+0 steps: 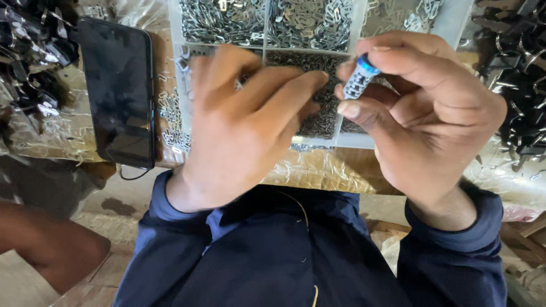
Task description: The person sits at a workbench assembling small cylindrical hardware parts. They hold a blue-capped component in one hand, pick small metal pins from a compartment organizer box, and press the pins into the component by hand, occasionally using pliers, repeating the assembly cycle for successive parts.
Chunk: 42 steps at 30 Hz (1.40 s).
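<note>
Small blue-capped cylinder (358, 79) pinched at eye level, above a tray of metal bits.

Right hand (424, 122) closed on the cylinder, thumb and fingertips, raised over the divided tray (348, 140) to keep parts within reach. Left hand (247, 122) blurred, fingers curled toward it; grip impossible to tell. Phone (119, 91) parked flat just left of the tray.

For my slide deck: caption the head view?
Right hand pinches blue-capped small cylinder above white compartmented tray of metal parts.

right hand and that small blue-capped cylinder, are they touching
Touching. The head view shows the right hand pinching the small blue-capped cylinder between thumb and fingers, with no gap visible.
</note>
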### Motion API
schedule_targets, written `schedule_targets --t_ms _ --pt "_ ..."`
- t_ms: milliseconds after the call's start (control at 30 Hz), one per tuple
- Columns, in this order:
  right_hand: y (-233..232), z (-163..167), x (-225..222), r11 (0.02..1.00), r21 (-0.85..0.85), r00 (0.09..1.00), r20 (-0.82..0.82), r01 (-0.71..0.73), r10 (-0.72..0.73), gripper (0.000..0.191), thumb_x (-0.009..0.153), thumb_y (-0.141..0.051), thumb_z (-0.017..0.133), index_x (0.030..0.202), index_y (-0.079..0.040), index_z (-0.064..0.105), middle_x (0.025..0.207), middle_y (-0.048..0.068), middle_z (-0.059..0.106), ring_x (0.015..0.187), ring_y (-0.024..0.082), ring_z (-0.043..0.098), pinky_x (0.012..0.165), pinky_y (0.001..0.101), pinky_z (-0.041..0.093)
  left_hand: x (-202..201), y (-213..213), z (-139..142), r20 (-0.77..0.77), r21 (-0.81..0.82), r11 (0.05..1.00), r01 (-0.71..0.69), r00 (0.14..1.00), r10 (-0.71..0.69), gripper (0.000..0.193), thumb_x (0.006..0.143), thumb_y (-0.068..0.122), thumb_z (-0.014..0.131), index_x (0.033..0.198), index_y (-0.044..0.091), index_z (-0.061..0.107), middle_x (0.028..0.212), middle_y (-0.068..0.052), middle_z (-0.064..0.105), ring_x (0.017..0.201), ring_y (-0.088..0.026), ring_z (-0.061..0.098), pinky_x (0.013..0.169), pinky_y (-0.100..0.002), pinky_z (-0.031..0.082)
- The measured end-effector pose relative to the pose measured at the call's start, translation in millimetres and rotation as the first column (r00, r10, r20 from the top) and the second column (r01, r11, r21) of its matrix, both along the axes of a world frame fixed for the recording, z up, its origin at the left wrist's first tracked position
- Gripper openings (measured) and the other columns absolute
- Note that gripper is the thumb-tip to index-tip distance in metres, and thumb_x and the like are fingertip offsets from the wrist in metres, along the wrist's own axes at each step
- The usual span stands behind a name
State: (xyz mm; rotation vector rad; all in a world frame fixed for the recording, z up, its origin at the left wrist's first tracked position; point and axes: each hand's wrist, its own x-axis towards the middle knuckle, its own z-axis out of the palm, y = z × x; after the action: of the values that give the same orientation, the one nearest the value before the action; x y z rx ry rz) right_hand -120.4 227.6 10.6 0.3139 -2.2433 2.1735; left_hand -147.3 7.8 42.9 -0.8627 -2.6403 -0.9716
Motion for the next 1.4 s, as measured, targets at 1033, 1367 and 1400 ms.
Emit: schedule_targets --t_ms 1033,1367,1400 --pt "-7.5 -3.0 -3.3 0.983 0.181 0.976 -0.207 -0.026 0.064 0.031 0.085 -0.006 0.086 0.103 0.008 0.065 0.107 0.022 0.063 0.089 0.019 0.073 0.070 0.0234 0.065 20.6 -2.4 -15.4 0.280 0.558 0.827 -0.074 0.954 -0.104 0.024 0.097 -0.006 0.081 0.107 -0.003 0.060 0.103 -0.017 0.073 0.093 -0.020 0.079 0.076 -0.025 0.065" --pt "-3.5 5.3 -4.9 0.949 0.311 0.963 -0.234 -0.053 0.131 0.022 0.084 0.004 0.084 0.099 0.006 0.068 0.105 0.022 0.064 0.083 0.019 0.071 0.066 0.0233 0.061 14.1 -2.2 -13.8 0.256 0.537 0.843 -0.010 0.955 -0.152 0.026 0.093 -0.007 0.086 0.103 0.000 0.063 0.100 -0.012 0.071 0.090 -0.020 0.075 0.074 -0.026 0.062" --pt "-4.3 4.9 -5.5 0.947 0.318 0.964 -0.232 -0.048 0.127 0.021 0.083 0.004 0.084 0.098 0.005 0.070 0.105 0.023 0.065 0.081 0.018 0.071 0.066 0.0242 0.061 10.6 -0.8 -10.9 0.278 0.534 0.845 -0.016 0.948 -0.157 0.025 0.094 -0.005 0.086 0.102 0.001 0.063 0.100 -0.011 0.071 0.091 -0.019 0.075 0.075 -0.026 0.061"
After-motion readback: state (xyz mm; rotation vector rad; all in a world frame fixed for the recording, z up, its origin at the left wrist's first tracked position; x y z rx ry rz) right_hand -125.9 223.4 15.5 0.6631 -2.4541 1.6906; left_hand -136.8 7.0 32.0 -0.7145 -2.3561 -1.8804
